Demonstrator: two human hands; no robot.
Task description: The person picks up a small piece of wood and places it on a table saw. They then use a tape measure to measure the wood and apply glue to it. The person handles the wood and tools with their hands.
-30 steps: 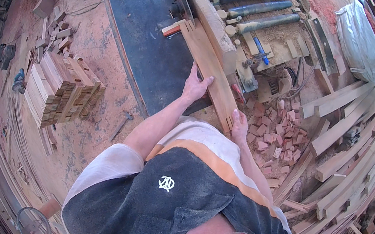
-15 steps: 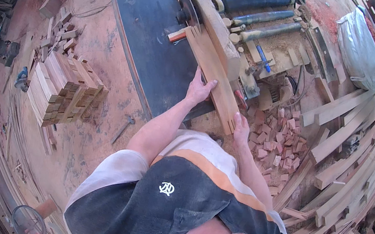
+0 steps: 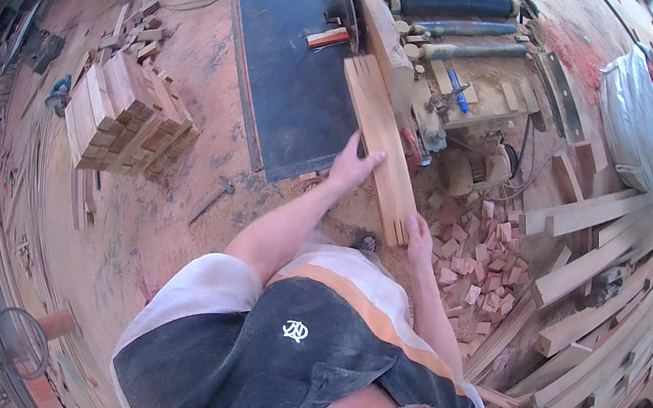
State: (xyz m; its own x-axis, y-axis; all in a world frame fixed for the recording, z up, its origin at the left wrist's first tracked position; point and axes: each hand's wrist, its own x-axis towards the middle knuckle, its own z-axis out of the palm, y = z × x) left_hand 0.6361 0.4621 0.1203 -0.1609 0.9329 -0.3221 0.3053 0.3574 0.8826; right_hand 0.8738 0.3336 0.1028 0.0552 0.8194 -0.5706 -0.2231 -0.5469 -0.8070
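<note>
I hold a wooden board point(image 3: 383, 153) with narrow slots cut into both of its ends. My left hand point(image 3: 357, 166) grips its left edge around the middle, thumb on top. At the near end, my right hand point(image 3: 418, 239) is closed on the right corner. The board's far end lies over the dark saw table point(image 3: 277, 64), beside a thick wooden fence point(image 3: 384, 35). Beyond that end stands a round saw blade point(image 3: 346, 13), apart from the board. A small orange-edged block point(image 3: 328, 38) rests on the table near the blade.
Stacked wooden pieces point(image 3: 128, 117) stand at left, with a hammer point(image 3: 211, 201) on the floor nearby. Right of the fence are machine rollers point(image 3: 458, 4) and a blue clamp point(image 3: 457, 92). Offcuts point(image 3: 482, 262), long planks point(image 3: 594, 269) and a white sack point(image 3: 638, 119) lie rightward.
The board has come back toward me, away from the saw blade, with both hands still on it. My view has shifted a little.
</note>
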